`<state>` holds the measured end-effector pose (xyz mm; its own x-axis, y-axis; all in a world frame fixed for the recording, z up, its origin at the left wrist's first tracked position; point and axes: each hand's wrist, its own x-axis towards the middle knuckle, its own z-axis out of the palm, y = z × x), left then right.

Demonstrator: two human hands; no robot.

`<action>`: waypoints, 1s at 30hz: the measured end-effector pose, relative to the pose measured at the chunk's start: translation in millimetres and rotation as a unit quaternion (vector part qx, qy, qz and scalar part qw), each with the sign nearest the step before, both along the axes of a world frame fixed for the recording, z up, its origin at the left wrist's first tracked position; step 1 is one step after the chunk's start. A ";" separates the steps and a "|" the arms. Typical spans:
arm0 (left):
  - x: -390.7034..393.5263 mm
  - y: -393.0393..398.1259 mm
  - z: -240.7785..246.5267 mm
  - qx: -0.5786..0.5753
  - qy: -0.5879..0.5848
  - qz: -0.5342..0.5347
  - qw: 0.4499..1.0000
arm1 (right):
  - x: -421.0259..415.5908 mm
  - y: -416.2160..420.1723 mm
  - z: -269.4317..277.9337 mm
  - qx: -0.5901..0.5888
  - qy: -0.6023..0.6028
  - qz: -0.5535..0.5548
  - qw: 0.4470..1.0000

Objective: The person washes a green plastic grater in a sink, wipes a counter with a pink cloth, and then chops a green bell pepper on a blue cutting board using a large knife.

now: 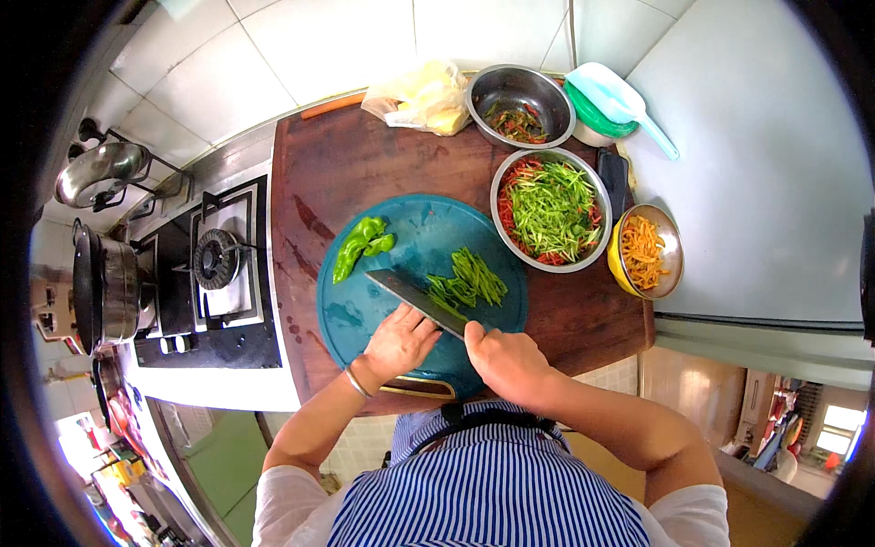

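My right hand (509, 359) grips the handle of a Chinese cleaver (417, 301), its blade slanting up and left over a round teal cutting board (355, 311). My left hand (403, 342) rests at the near side of the blade, fingers bent and touching or nearly touching it. Whatever may lie beneath those fingers is hidden. Thin green pepper strips (478, 277) lie in a loose heap just beyond the blade. Toward the board's upper left are uncut green pepper pieces (359, 246).
Right of the board stands a steel bowl of shredded green and red vegetables (554, 212). Behind it are another steel bowl (492, 85), a plastic bag (427, 99) and a light-blue scoop (608, 92). A yellow bowl (615, 263) holds orange strips. A gas stove (219, 260) adjoins the left.
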<state>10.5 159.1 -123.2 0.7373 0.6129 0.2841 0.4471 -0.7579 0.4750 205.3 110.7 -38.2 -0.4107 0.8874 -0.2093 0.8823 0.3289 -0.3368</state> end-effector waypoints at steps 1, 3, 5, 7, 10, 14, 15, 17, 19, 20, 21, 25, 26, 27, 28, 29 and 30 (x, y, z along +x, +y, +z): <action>0.3 -0.3 -1.1 -0.010 0.004 0.003 1.000 | 1.4 -0.4 -5.7 0.030 -0.004 0.003 1.000; -0.7 -1.8 -4.8 -0.031 0.016 0.007 0.999 | 2.0 5.8 -5.9 0.031 0.000 0.004 1.000; -1.0 -0.1 -0.6 -0.015 -0.004 0.010 1.000 | 2.9 27.7 12.0 0.008 0.030 0.013 0.999; -2.8 -0.7 -0.4 -0.005 -0.010 0.014 1.000 | -1.0 30.8 30.8 -0.041 0.029 0.016 0.999; -2.9 -1.0 -5.5 -0.001 -0.006 0.018 1.000 | -4.3 6.5 22.9 -0.034 0.005 0.002 0.999; -1.0 -2.4 -6.2 -0.032 -0.004 0.021 0.999 | 5.5 8.9 -8.1 0.033 0.003 0.019 0.999; -2.2 -1.7 -4.9 -0.039 -0.002 0.023 0.999 | 4.9 17.2 -4.6 0.023 0.014 0.027 0.999; -4.0 -1.5 -5.3 -0.021 -0.017 0.023 0.999 | 1.5 30.3 9.1 0.004 0.034 0.042 0.999; -5.1 -3.0 -6.1 -0.014 -0.026 0.026 0.999 | -2.8 28.5 24.3 -0.036 0.029 0.024 0.999; -5.6 -3.7 -5.1 -0.012 -0.027 0.029 0.999 | -4.8 20.1 25.9 -0.048 0.026 0.013 0.998; -4.0 -3.6 -5.0 -0.008 -0.031 0.032 0.999 | -4.8 11.5 26.8 -0.058 0.019 0.001 0.998; -3.3 -4.8 -7.9 -0.039 -0.027 0.047 0.998 | 2.3 8.3 -8.3 0.020 0.021 0.006 1.000; -2.3 -5.2 -7.2 -0.044 -0.032 0.045 0.997 | 4.1 14.0 -11.7 0.013 0.022 0.013 1.000; -3.6 -3.9 -6.2 -0.047 -0.035 0.044 0.997 | 2.5 22.6 -7.6 0.012 0.023 0.028 0.999; -4.9 -4.0 -7.7 -0.046 -0.040 0.044 0.997 | 0.6 30.7 1.0 0.008 0.023 0.046 0.999; -6.4 -4.3 -10.3 -0.046 -0.045 0.044 0.997 | -0.9 35.6 10.6 0.005 0.023 0.063 0.998; -6.8 -4.7 -10.7 -0.049 -0.051 0.042 0.997 | -2.3 36.3 20.3 -0.017 0.041 0.045 0.998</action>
<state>3.7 154.3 -133.9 0.6522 0.6999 0.2911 0.4522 -0.6674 0.5917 203.1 147.0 -17.9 -0.5057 0.8389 -0.2012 0.8187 0.3932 -0.4186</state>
